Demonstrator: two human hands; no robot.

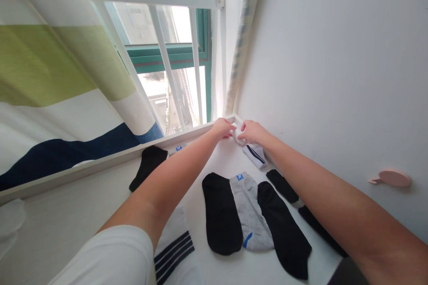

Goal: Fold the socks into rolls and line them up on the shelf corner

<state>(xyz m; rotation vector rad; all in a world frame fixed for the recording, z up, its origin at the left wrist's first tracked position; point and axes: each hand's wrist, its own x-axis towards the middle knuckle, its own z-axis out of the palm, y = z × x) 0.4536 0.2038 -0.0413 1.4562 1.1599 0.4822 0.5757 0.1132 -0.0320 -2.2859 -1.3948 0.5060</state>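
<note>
Holding white fabric (238, 136) by the rim (113, 159): left hand (223, 128), right hand (253, 132).

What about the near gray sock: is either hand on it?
No, the left hand and right hand are both at the white item in the far corner, beyond the gray sock.

Left sleeve (107, 256): short, plain white cloth, loose and wide, ending in a curved hem close to the elbow, with soft grey shading towards its lower edge.
Left forearm (167, 185): bare from the hem down to the wrist, slim and smooth in outline.
Left hand (223, 128): bare, small-looking.
Right forearm (321, 182): bare along all that shows, tapering towards a slender wrist.
Right hand (252, 132): bare, fingernails too small to make out.
</note>
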